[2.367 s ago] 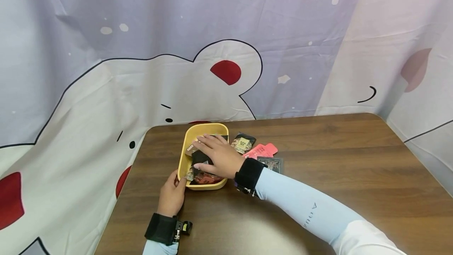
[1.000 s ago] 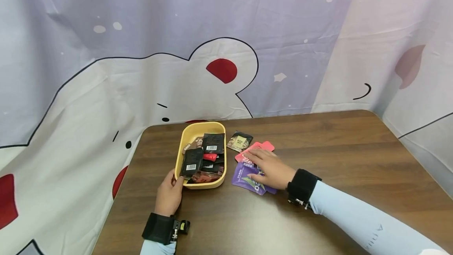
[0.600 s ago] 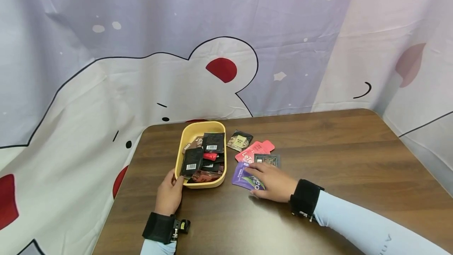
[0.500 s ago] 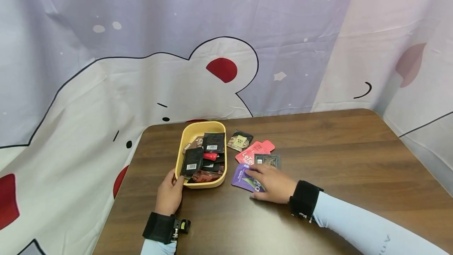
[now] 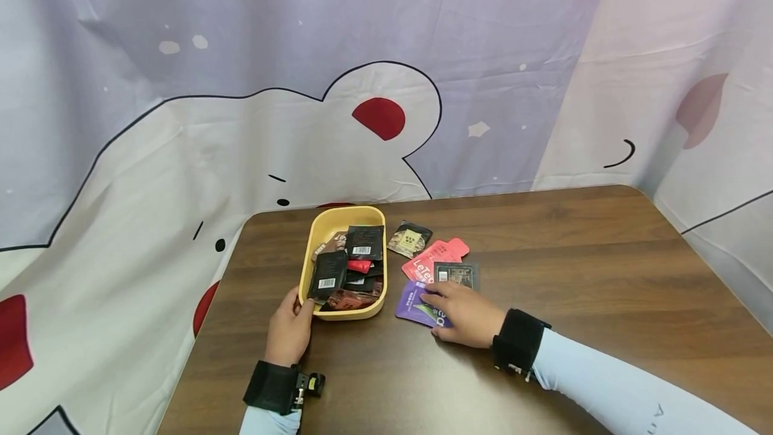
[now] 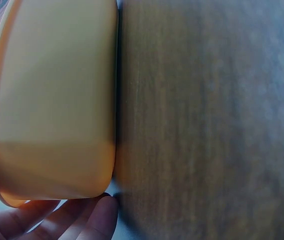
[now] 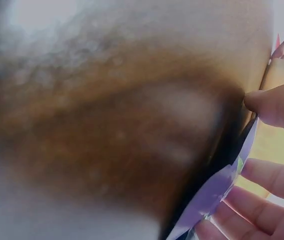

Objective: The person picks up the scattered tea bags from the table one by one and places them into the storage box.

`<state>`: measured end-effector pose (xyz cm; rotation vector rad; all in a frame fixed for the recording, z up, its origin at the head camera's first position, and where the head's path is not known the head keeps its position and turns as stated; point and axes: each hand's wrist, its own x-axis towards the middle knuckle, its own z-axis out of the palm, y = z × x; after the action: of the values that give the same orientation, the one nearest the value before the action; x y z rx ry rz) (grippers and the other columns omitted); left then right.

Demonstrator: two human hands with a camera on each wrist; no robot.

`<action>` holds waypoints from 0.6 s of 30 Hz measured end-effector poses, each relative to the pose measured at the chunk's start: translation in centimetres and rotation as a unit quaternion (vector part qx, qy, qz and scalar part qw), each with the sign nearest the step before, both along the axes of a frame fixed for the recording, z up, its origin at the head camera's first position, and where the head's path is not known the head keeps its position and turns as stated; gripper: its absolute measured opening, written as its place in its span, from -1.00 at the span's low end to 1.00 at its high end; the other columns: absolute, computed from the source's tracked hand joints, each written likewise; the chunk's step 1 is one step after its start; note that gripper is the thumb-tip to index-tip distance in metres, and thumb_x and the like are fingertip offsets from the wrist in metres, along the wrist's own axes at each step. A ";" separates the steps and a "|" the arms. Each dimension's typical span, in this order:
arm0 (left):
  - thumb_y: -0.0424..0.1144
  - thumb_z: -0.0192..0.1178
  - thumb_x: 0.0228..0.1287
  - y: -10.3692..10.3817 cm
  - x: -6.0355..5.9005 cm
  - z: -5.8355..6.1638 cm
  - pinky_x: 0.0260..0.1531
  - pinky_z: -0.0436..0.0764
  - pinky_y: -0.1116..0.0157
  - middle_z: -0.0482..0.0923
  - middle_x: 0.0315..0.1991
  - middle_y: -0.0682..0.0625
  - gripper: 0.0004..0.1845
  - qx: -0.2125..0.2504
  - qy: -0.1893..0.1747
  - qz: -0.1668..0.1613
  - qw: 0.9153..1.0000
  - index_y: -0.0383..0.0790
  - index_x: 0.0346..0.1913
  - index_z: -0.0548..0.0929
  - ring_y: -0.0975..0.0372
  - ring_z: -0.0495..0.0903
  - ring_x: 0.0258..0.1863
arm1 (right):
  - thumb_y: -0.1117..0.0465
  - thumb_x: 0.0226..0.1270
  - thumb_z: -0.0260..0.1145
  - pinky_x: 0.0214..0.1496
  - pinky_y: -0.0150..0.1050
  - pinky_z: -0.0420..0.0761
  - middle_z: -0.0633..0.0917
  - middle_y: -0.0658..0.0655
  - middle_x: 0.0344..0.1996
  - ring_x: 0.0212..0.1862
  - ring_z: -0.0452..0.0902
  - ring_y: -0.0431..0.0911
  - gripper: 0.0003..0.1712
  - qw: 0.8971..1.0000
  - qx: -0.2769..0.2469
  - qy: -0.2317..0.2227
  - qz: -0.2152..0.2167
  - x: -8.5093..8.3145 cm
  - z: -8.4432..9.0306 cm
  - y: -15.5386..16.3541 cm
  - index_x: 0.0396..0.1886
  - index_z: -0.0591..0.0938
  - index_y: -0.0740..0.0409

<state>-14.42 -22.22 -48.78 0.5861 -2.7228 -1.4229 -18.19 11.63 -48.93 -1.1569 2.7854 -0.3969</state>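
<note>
My left hand (image 5: 288, 334) grips the near left corner of a yellow plastic basket (image 5: 306, 267), thumb over the rim and fingers under the outside wall. In the left wrist view the fingers (image 6: 101, 215) curl against the basket's lower end. Black, brown and red sachets (image 5: 328, 274) lie piled inside it. To the right of the basket, my right hand (image 5: 468, 317) holds a purple sachet (image 5: 413, 304) low at the table, its fingers across the top and its thumb at the near edge. The right wrist view shows those fingertips on the purple sachet (image 7: 207, 197).
Behind the right hand lie a dark green sachet (image 5: 457, 274), a red sachet (image 5: 429, 260) printed "LeTea" and a black-and-tan sachet (image 5: 410, 239). All rest on the brown wooden table (image 5: 574, 274). A patterned curtain (image 5: 495, 72) hangs behind the table's far edge.
My right hand left the basket, came right to the purple sachets and drew back slightly, uncovering the dark green sachet. Only one purple sachet shows now. The left hand kept its grip.
</note>
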 end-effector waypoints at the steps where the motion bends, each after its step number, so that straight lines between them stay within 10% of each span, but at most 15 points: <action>1: -0.13 -0.05 0.54 0.0 0.0 0.0 0.28 0.50 -0.07 0.49 0.37 -0.25 -0.46 0.001 -0.001 0.000 1.000 -0.20 0.49 0.34 0.00 0.52 0.26 | -0.07 0.29 0.40 0.45 0.12 0.41 0.53 0.26 0.35 0.39 0.43 0.17 -0.27 1.000 -0.003 -0.001 -0.001 0.0 0.0 0.0 0.39 0.52 0.17; 18: -0.12 -0.05 0.54 0.0 0.0 -0.1 0.22 0.53 -0.05 0.54 0.31 -0.25 -0.46 -0.010 -0.002 0.001 1.000 -0.19 0.49 0.35 0.02 0.55 0.16 | 0.29 0.44 0.16 0.28 0.06 0.57 0.67 0.21 0.19 0.24 0.60 0.07 -0.53 0.995 -0.096 -0.001 -0.040 -0.9 0.8 0.0 0.31 0.54 0.25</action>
<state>-14.40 -22.23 -48.86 0.5910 -2.7358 -1.3942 -19.05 11.66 -48.11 -1.0790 2.8496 -0.6865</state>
